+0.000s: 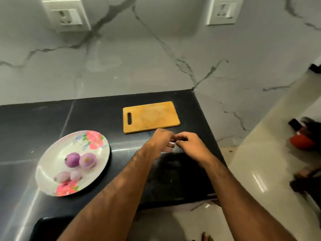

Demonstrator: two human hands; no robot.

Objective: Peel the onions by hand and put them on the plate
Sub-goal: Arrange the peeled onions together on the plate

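Note:
A white plate with pink flowers (52, 159) sits on the black counter at the left and holds several peeled purple onions (87, 160). My two hands meet over the counter just in front of the cutting board. My left hand (159, 143) and my right hand (191, 145) both pinch a small dark reddish onion piece (179, 139) between their fingertips. It is blurred and mostly hidden by my fingers, so whether it is a whole onion or only skin is unclear.
A wooden cutting board (151, 116) with a handle slot lies behind my hands. The black counter (34, 122) ends just right of my hands, with pale floor below. Marble wall with two sockets stands behind. A red and black object (302, 141) lies on the floor at right.

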